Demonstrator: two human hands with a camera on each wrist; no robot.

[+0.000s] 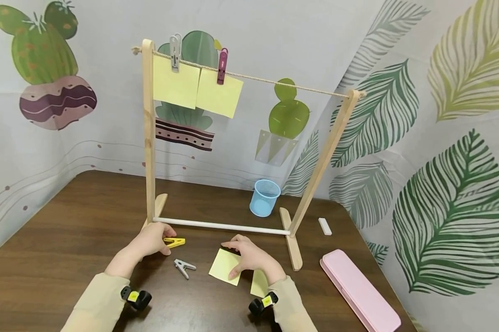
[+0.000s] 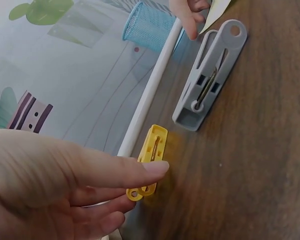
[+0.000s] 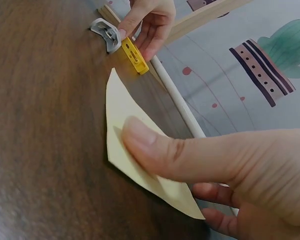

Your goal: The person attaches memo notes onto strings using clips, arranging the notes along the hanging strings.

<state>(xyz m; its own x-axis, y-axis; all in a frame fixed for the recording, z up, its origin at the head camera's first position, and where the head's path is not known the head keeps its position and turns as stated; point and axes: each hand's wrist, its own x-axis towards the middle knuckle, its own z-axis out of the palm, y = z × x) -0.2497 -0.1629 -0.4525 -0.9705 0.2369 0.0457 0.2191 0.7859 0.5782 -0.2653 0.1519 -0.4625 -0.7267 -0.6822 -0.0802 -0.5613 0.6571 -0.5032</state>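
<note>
Two hands (image 1: pixel 152 238) (image 1: pixel 249 255), each apparently mid-pinch

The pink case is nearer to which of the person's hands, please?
The right hand: it pinches a yellow note, left of the pink case. The left hand, pinching the yellow clip, is farther left.

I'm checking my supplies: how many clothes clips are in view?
4: grey clip and maroon clip on the rope, yellow clip in the left hand, second grey clip on the table.
</note>
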